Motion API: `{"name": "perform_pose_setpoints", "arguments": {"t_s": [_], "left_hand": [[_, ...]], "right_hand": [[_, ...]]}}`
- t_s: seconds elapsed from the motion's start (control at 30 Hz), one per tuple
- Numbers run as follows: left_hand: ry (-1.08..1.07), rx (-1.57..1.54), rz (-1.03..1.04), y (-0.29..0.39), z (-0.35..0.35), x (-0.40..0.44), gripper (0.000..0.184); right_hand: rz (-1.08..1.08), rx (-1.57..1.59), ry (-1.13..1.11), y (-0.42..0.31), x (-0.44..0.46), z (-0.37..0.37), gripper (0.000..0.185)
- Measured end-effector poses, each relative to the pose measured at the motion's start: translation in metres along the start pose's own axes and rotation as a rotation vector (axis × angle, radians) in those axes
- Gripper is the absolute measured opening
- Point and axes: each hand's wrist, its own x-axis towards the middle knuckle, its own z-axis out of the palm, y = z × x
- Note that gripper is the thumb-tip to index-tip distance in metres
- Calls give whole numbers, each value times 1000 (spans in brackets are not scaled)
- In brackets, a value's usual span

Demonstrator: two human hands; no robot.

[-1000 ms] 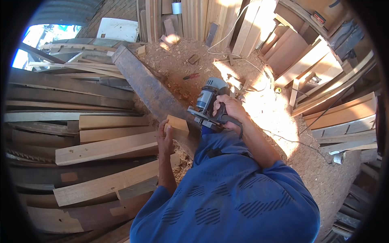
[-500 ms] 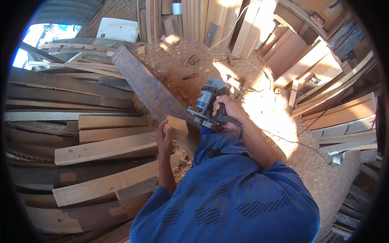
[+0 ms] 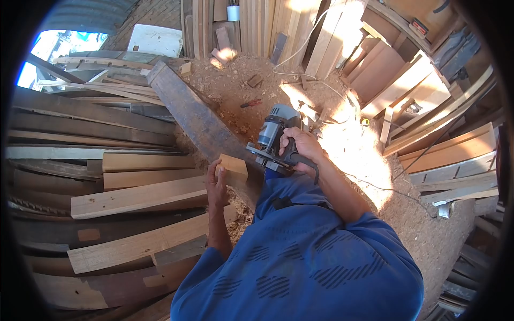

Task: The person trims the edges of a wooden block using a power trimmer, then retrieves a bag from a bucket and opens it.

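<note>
In the head view, my right hand (image 3: 301,145) is closed round the black handle of a grey and silver router (image 3: 273,132). The router is held upright close to my body, its flat base plate at the lower end. My left hand (image 3: 216,184) grips the near end of a light wooden block (image 3: 234,168), fingers bent over its edge. This block rests on or just over a long dark beam (image 3: 198,115), left of the router base; whether it touches the beam is unclear. The router's bit is hidden.
Several planks (image 3: 142,195) lie stacked on the left. Red-handled pliers (image 3: 251,103) lie on the shavings-covered ground beyond the beam. A pale cable (image 3: 308,75) runs across the ground at the back. Boards (image 3: 455,147) lean along the right side.
</note>
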Motion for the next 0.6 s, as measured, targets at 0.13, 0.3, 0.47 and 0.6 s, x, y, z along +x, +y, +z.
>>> {"name": "perform_pose_setpoints", "arguments": {"t_s": [0.13,0.3,0.47,0.6], "left_hand": [[15,-7,12,-6,-1,0,33],[17,-7,41,-5,-2,0,31],[27,24,57,-2,-2,0,29],[32,11,39,-2,-1,0,29]], "right_hand": [[-15,-4,-2,1,1,-1,12],[-10,-32,7,0,3,0,13],[-20,-34,-12,1,4,-1,13],[-15,-26,-22,1,4,-3,13]]}}
